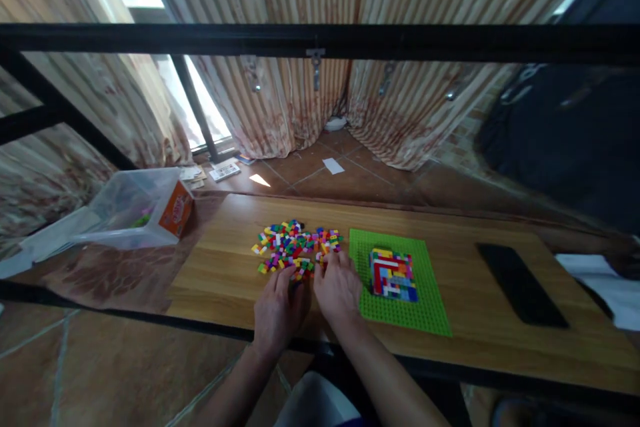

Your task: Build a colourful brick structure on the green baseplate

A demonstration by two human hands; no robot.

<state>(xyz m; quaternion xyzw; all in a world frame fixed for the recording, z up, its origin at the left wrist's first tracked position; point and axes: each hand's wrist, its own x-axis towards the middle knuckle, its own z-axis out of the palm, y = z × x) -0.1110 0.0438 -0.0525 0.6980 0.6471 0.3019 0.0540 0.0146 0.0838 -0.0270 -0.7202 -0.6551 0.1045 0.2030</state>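
A heap of small coloured bricks (295, 245) lies on the wooden table (460, 340). My left hand (276, 310) rests at the near edge of the heap, fingers curled down onto the bricks. Close beside it, my right hand (337, 283) reaches into the right side of the heap with its fingers bent. Whether either hand holds a brick is hidden by the fingers. To the right lies a green baseplate (425, 307) with a block of mixed-colour bricks (393, 273) built on it.
A clear plastic box (135, 208) with an orange label lies tipped at the table's far left. A black phone (520, 283) lies flat on the right, with white cloth (605, 283) past it. A black metal bar (320, 40) crosses overhead.
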